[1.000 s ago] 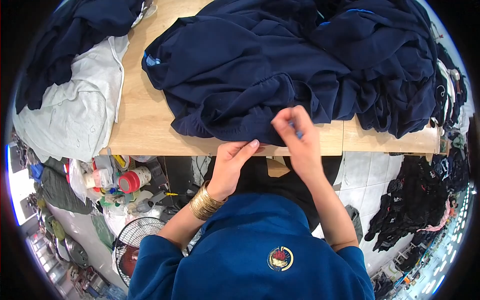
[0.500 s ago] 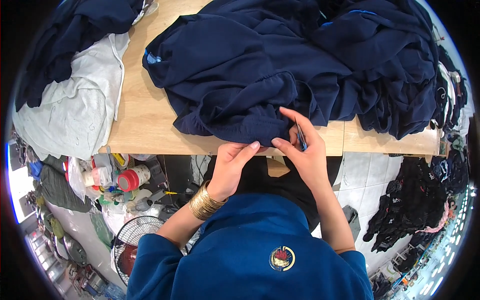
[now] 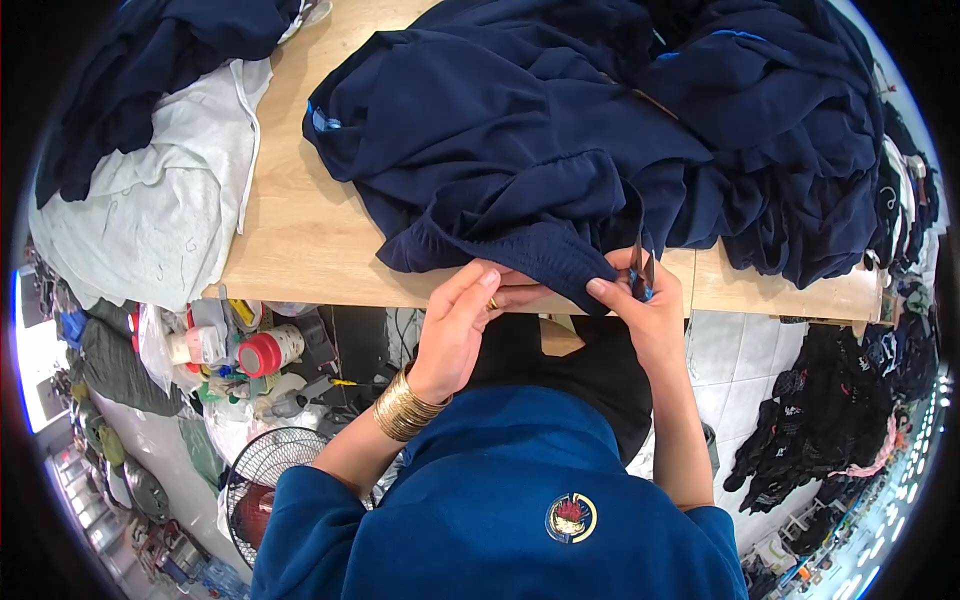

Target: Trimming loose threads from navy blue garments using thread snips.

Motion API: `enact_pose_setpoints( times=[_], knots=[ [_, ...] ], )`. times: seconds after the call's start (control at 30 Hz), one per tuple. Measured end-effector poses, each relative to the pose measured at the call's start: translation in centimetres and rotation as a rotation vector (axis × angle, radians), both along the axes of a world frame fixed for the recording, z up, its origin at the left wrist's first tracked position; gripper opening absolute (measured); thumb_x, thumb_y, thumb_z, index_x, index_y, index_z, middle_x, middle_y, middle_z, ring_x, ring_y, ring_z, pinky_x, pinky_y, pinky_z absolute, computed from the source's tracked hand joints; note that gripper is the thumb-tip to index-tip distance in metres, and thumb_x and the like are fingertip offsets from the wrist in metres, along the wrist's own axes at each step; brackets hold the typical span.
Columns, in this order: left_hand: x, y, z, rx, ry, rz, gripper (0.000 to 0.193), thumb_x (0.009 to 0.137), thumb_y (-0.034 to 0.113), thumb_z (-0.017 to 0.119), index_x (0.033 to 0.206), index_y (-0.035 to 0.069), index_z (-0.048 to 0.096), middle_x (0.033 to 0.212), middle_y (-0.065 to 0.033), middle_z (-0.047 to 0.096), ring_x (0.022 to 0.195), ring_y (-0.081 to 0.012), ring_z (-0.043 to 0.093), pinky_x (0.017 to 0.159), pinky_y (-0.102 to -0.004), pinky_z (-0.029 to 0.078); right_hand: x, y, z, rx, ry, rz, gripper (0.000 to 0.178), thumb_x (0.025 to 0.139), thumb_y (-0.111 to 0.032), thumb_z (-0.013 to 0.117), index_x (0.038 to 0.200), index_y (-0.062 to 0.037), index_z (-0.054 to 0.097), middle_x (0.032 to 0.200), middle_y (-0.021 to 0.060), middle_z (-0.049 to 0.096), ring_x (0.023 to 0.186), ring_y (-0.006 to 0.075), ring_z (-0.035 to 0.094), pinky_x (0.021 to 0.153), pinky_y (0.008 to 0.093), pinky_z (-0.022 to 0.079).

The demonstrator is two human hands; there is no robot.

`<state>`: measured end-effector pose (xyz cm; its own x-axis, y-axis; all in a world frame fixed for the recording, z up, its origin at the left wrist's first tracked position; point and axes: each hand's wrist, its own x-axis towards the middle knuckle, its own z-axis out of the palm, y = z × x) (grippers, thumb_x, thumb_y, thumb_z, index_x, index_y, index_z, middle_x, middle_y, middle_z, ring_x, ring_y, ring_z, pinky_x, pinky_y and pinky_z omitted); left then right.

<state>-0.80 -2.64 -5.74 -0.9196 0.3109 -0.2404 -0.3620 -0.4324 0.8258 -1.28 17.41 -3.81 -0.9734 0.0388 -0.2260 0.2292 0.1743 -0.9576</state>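
Observation:
A dark navy garment (image 3: 470, 130) lies bunched across the table, its gathered elastic-looking edge (image 3: 545, 255) drawn over the table's front rim. My right hand (image 3: 655, 315) pinches the end of that edge between thumb and fingers. Held in the same hand are small snips (image 3: 643, 275) with blue handles and dark blades pointing up and away. To the left, my left hand (image 3: 455, 325) has its fingers stretched along and partly under the gathered edge, thumb apart from them. Cloth hides some of its fingertips. Gold bangles circle the left wrist.
The wooden table (image 3: 290, 215) holds a light grey cloth (image 3: 170, 215) at left, with more navy fabric (image 3: 190, 60) over it. Another navy pile (image 3: 790, 150) lies right. Below left are a red-lidded container (image 3: 270, 350) and a wire-caged fan (image 3: 275, 470); black lacy clothing (image 3: 815, 400) is at lower right.
My right hand has moved right, pulling the gathered edge that way, and the snips now point more upright. My left thumb has come away from the cloth it was pressing.

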Motion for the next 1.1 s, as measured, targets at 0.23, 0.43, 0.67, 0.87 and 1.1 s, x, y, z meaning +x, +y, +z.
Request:
enact_pose_setpoints(
  times=[0.23,0.43,0.67,0.87,1.1],
  knots=[
    [-1.1,0.3,-0.3,0.375,-0.475,0.002,0.030,0.096,0.026,0.044,0.102,0.001,0.058,0.102,-0.0126,0.063,0.094,-0.0220,0.062,0.091,-0.0384,0.045,0.7,-0.1,0.5,0.009,0.003,0.077,0.017,0.074,-0.008,0.071,0.084,-0.0019,0.059,0.062,-0.0067,0.036,0.060,0.0035,0.034,0.059,0.0192,0.031],
    [-0.9,-0.3,-0.6,0.250,-0.197,0.059,0.028,0.096,0.024,0.044,0.106,0.003,0.059,0.105,-0.0122,0.064,0.098,-0.0234,0.061,0.090,-0.0410,0.046,1.0,0.8,-0.2,0.030,-0.014,0.023,0.017,0.075,-0.009,0.071,0.085,-0.0020,0.059,0.062,-0.0066,0.036,0.060,0.0038,0.034,0.058,0.0194,0.031],
    [-1.2,0.0,-0.3,0.277,-0.273,0.056,0.022,0.094,0.022,0.048,0.096,0.003,0.061,0.100,-0.0122,0.065,0.091,-0.0238,0.063,0.086,-0.0387,0.048,1.3,1.0,-0.2,0.157,0.005,0.061,0.019,0.077,-0.010,0.070,0.090,-0.0016,0.060,0.062,-0.0024,0.043,0.060,0.0051,0.039,0.058,0.0210,0.035],
    [-0.6,-3.1,-2.1,0.053,-0.314,0.063,0.021,0.093,0.023,0.051,0.092,0.003,0.058,0.096,-0.0129,0.065,0.085,-0.0256,0.065,0.082,-0.0386,0.051,1.8,5.1,0.0,0.211,-0.065,-0.063,0.011,0.081,-0.009,0.064,0.090,-0.0034,0.065,0.067,-0.0012,0.054,0.066,0.0052,0.048,0.062,0.0211,0.039],
    [-1.5,-3.9,1.6,-0.325,-0.223,-0.826,0.033,0.096,0.025,0.045,0.108,-0.002,0.059,0.097,-0.0143,0.066,0.083,-0.0195,0.066,0.075,-0.0263,0.051,2.9,8.6,-1.8,0.327,0.000,-0.409,0.009,0.081,-0.008,0.064,0.089,-0.0058,0.066,0.059,-0.0055,0.042,0.058,0.0034,0.037,0.054,0.0197,0.031]
  ],
)
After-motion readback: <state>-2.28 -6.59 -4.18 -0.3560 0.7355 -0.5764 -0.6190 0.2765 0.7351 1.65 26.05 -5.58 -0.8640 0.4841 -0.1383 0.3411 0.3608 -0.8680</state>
